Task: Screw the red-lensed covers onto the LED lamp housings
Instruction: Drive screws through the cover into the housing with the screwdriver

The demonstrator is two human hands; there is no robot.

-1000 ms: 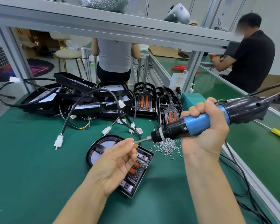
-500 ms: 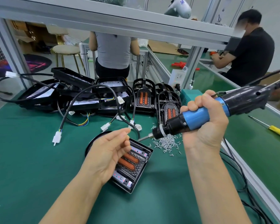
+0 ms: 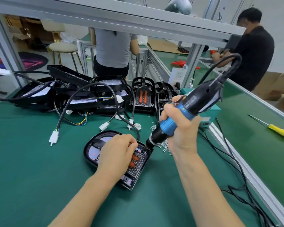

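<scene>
Far left and back of the green bench (image 3: 31, 169): a heap of black lamp housings (image 3: 75, 95) with trailing cables, no covers on them that could be made out. These looked still to do.

Centre: left hand (image 3: 116, 154) rested on the housing in work (image 3: 95, 149), fingers bent down onto it near the bit; a pinch could not be told. Red-lensed cover (image 3: 136, 163) sat on that housing. Driver bit stood at the cover's far corner, so one screw was judged in progress; the near corner holes looked unfilled.

Behind: two spare covers (image 3: 143, 97) upright.

Right: loose screws (image 3: 162, 145) beside the housing. Right hand (image 3: 179, 130) wrapped firmly round the electric screwdriver (image 3: 187, 112).
</scene>
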